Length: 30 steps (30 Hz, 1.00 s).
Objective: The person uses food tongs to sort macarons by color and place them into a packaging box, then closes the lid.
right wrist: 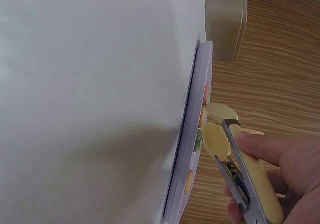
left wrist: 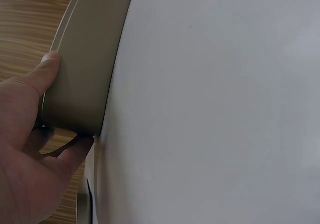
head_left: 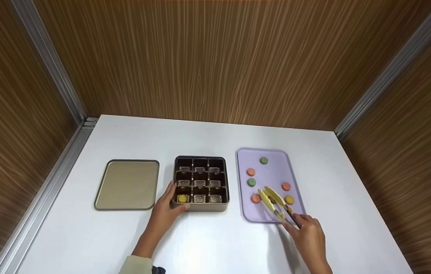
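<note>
Head view: left hand point(head_left: 164, 213) gripping nine-compartment box point(head_left: 208, 207) at near left corner; right hand point(head_left: 308, 234) holding tongs point(head_left: 269, 205), tips spread about an apparently green piece point(head_left: 272, 200) on purple tray point(head_left: 272, 171). Probable fault: off-centre pinch, skidding the piece into its orange neighbour point(head_left: 256, 198). Compartments, one holding yellow piece point(head_left: 182, 198): head view only; tray profile: right wrist.

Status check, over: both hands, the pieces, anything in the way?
Left hand grips gold box, near-left corner. Right hand holds open tongs over purple tray. One yellow piece in box. Gold lid left of box, away from tray.
</note>
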Motion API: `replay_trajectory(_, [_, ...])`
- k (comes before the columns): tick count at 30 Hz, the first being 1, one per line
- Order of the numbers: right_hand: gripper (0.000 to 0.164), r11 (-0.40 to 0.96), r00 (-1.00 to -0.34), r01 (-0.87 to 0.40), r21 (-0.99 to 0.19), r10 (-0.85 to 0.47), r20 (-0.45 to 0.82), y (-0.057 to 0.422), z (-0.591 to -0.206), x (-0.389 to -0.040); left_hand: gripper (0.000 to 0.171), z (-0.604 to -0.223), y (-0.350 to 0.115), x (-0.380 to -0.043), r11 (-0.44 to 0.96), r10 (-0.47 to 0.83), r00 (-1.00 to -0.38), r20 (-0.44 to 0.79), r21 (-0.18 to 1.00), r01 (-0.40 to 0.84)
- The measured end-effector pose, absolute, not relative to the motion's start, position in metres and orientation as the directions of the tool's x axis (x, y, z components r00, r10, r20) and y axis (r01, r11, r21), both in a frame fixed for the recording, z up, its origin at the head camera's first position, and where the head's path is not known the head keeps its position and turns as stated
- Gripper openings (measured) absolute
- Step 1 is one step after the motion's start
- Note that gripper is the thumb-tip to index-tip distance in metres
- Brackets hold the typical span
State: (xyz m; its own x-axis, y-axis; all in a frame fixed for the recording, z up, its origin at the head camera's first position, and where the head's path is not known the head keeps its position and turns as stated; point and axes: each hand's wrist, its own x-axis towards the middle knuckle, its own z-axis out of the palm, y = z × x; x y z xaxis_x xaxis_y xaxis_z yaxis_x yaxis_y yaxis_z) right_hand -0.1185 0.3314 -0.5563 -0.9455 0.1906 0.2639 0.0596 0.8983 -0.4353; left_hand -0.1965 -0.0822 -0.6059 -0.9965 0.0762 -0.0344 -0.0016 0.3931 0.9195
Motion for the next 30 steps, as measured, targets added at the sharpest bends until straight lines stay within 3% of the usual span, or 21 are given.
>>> replay_trajectory(30, [0.047,0.912,-0.949,0.086,-0.400,0.197,0.246,0.320,-0.557,-0.113,0.096,-0.604,-0.082,-0.196,0.395,0.070,-0.997,-0.034,0.919,-0.003])
